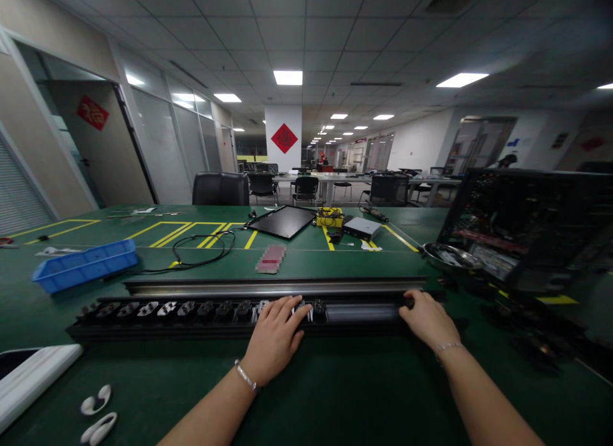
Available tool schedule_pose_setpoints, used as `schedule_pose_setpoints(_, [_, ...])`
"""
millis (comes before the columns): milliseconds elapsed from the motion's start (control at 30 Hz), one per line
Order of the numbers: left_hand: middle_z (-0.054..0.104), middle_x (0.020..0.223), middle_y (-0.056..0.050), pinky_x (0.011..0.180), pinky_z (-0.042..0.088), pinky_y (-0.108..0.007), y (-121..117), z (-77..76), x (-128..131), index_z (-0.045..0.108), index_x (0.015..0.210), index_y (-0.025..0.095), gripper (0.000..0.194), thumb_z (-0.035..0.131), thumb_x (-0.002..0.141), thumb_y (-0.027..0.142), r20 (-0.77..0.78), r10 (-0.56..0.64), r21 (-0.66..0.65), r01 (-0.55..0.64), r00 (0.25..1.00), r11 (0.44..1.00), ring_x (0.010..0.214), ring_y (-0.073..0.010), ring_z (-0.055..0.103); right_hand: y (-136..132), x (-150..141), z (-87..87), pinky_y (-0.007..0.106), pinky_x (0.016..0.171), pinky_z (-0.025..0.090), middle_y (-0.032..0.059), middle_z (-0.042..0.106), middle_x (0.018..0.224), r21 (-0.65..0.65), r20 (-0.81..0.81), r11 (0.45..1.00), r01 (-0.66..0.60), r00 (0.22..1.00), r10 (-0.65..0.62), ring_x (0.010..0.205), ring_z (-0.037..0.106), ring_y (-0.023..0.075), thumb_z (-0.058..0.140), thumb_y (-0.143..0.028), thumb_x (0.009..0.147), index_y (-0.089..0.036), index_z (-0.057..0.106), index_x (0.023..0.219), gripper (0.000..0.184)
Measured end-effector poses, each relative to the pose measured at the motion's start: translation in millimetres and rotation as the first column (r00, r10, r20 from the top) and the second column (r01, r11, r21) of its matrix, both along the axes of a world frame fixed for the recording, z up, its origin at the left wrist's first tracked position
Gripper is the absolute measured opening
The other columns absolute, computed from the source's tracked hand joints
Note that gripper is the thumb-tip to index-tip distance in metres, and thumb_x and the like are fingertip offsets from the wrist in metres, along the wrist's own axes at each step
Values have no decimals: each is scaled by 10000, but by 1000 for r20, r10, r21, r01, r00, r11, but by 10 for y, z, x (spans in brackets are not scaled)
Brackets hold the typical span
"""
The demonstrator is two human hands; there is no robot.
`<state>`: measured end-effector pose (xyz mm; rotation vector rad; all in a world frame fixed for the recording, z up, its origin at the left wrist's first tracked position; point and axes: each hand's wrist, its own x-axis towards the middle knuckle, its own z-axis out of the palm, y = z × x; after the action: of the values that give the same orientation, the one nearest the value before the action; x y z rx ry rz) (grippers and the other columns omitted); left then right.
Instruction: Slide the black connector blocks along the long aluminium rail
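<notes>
A long black metal housing (191, 331) lies across the table before me, with a row of black and silver socket modules (205, 308) set along its left and middle length. My left hand (276, 337) rests palm down over the modules near the middle, fingers spread and touching their tops. Towards the housing's right end, my right hand (430, 318) is closed in a pinch on a small black part (408, 301), mostly hidden by the fingers. A bare smooth stretch of the housing shows between the hands. Behind it lies a long black metal cover strip (278, 286).
A blue bin (86, 265) and a black cable (191, 264) lie at the left. Farther back are a flat black panel (283, 222) and a grey box (363, 229). A metal bowl (450, 257) and an open computer case (507, 229) stand right. White earphones (98, 401) lie front left.
</notes>
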<state>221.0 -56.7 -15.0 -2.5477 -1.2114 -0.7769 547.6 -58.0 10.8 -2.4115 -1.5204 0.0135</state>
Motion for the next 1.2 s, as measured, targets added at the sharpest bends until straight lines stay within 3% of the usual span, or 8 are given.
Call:
schedule_pose_setpoints(333, [457, 1337, -23, 993, 319, -420, 5, -7, -4, 429, 1273, 303, 491, 533, 805, 197, 6, -6, -3, 6, 1000, 1000, 1209, -222, 398, -17, 230, -48, 470, 955, 344, 117, 471, 1306, -58, 6, 998, 28, 1000, -28, 1196, 413, 293, 393, -526, 724, -163, 503, 1217, 622])
schedule_pose_setpoints(1200, [470, 1324, -26, 979, 337, -415, 6, -5, -9, 433, 1271, 305, 488, 543, 805, 215, -13, 2, 16, -2, 1000, 1000, 1192, -226, 412, -27, 189, 21, 435, 877, 406, 127, 484, 1280, -58, -35, 996, 71, 997, -73, 1078, 523, 288, 411, -454, 718, -181, 549, 1177, 551])
